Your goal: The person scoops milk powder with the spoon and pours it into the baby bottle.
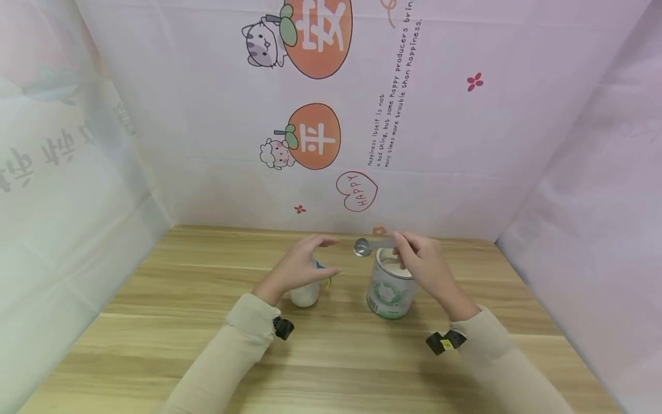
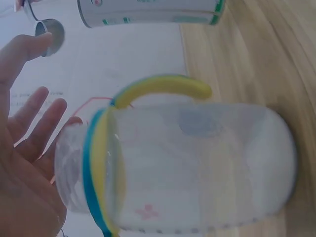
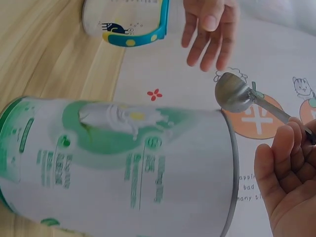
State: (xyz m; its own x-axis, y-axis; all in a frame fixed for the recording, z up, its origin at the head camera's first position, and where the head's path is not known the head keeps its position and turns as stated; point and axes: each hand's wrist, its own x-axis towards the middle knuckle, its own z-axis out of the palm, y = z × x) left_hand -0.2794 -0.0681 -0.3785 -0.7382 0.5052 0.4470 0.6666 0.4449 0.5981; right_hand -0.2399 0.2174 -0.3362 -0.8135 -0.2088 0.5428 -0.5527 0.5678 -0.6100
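Note:
My right hand (image 1: 426, 265) pinches the handle of a metal measuring spoon (image 1: 362, 247) over the open top of a white and green powder can (image 1: 389, 294). The spoon's round bowl (image 3: 233, 92) points left, toward the other hand. Beside the neck of a clear baby bottle (image 2: 168, 163) is my left hand (image 1: 297, 267), thumb and fingers spread apart with nothing between them. Standing upright on the table, the bottle has a blue and yellow collar with a yellow handle (image 2: 163, 86) and white contents at its bottom. In the head view the left hand hides most of it.
The wood-grain table (image 1: 331, 356) carries the bottle on the left and the can on the right. A printed white cloth (image 1: 439, 144) hangs behind its far edge, with more cloth along both sides. Each wrist wears a small black camera.

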